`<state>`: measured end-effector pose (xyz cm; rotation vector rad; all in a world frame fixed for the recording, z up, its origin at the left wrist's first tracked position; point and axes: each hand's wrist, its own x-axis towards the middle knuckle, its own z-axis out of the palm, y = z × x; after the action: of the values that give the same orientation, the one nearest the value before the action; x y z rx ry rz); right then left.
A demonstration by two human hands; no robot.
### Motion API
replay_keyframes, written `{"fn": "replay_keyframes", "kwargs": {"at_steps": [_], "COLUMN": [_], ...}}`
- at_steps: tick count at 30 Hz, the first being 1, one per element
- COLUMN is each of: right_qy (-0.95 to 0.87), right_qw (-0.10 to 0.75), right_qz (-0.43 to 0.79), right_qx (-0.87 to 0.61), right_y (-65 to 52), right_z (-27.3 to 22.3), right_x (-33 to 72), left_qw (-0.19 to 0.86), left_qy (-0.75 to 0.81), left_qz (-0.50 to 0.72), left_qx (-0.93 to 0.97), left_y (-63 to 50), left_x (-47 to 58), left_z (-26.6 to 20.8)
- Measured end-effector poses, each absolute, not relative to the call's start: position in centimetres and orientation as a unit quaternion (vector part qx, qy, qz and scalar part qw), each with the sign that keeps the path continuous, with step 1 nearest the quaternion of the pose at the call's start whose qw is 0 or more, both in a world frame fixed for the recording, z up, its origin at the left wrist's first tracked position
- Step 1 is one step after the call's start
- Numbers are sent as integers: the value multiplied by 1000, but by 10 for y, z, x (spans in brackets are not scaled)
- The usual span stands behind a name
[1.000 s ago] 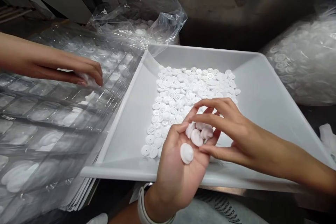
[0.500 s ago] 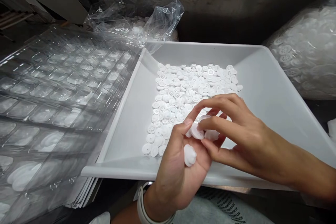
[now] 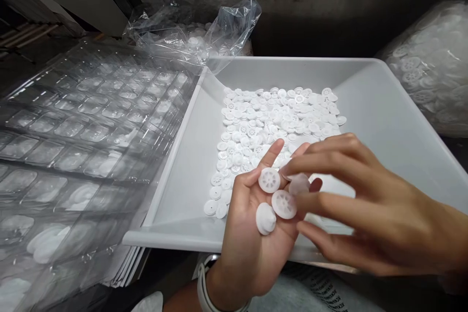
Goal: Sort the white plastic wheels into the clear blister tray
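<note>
discs (image 3: pixel 284 204) farther apart (beside right fingers (image 3: pixel 325 162))

Loose discs (image 3: pixel 263 122) in the bin (image 3: pixel 171 240), trays (image 3: pixel 69 126) to its left.
One bag (image 3: pixel 234 19) sits behind its far left corner, another bag (image 3: pixel 438 63) off right; over its near side, more discs (image 3: pixel 284 204) rest in the left hand (image 3: pixel 256 248).

Mixed light: centre bright, background dim.
White discs (image 3: pixel 269 180) are lit evenly, with pile detail partly washed out. Sharp glints are thrown off the clear bag (image 3: pixel 239 12) and blister trays (image 3: pixel 69 126). Back wall (image 3: pixel 310 14) is left dark. Right hand (image 3: pixel 380 204) is motion-blurred; the lower-left edge is smeared and stretched.
</note>
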<state>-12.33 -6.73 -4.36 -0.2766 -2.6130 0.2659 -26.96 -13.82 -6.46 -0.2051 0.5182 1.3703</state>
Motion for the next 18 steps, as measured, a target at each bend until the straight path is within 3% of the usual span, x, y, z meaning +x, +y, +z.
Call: {"fn": "replay_keyframes", "kwargs": {"at_steps": [6, 9, 12, 14, 18], "right_qy": [-914, -900, -884, -884, -925], "right_qw": [209, 172, 195, 232, 254], "right_qz": [201, 267, 299, 290, 161], "right_qx": [-284, -300, -301, -286, -232], "right_y": [-56, -52, -50, -50, -50], "right_z": [-45, -45, -42, -41, -41], "right_x": [-115, -113, -115, -116, -116], "left_qw": [750, 758, 763, 767, 773], "left_qy": [216, 214, 212, 202, 181], "left_qz": [619, 610, 604, 602, 603], "left_qx": [-84, -85, -87, -88, -75], "left_y": [-140, -140, -140, -140, -139], "left_x": [-270, -270, -270, -270, -269], "left_z": [-60, -60, -62, -62, -61]}}
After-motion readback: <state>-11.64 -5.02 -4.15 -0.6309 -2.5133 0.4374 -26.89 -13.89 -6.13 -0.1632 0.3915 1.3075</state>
